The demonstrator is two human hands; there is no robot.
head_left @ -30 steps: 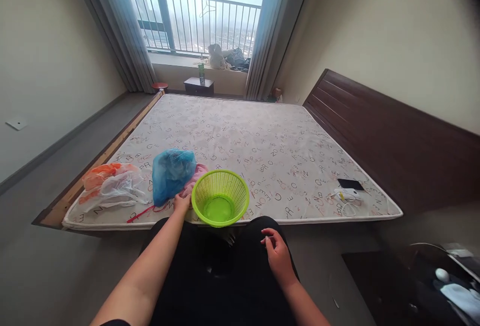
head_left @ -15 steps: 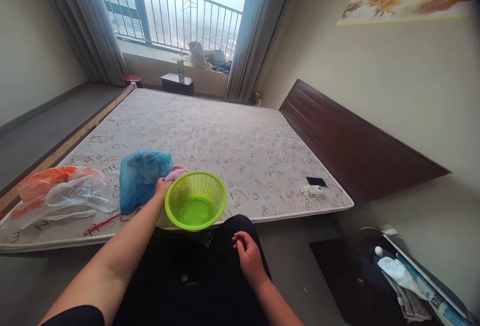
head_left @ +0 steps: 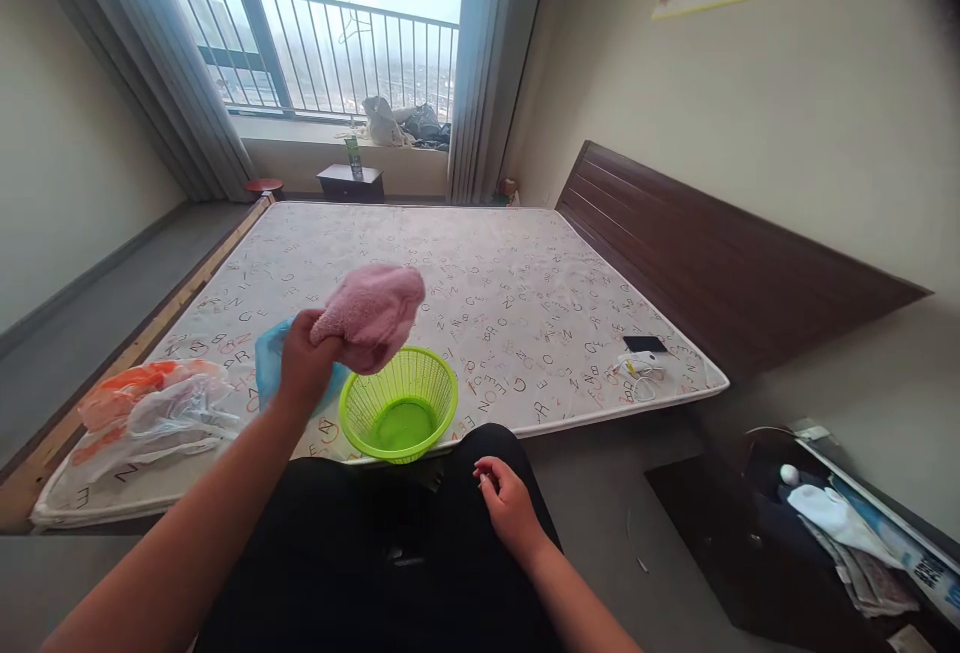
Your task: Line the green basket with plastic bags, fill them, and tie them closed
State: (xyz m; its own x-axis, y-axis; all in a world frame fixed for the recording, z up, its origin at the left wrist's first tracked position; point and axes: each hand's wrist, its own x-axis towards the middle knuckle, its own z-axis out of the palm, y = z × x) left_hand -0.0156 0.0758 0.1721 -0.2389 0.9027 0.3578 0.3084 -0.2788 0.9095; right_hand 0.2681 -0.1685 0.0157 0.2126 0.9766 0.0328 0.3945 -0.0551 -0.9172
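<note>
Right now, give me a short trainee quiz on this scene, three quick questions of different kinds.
1. What is the left hand holding up?
2. True or false: the right hand is touching the green plastic basket.
3. Which is nearer the left hand: the blue plastic bag or the black phone?

Key:
1. A pink fleecy cloth.
2. False.
3. The blue plastic bag.

The bed mattress (head_left: 480, 273) has letters all over it. Under the left fingers (head_left: 319, 333) lies a blue bag (head_left: 274, 363). Near them sit a green basket (head_left: 450, 393) and white and orange bags (head_left: 150, 413). A black phone (head_left: 645, 344) lies far to the right.
</note>
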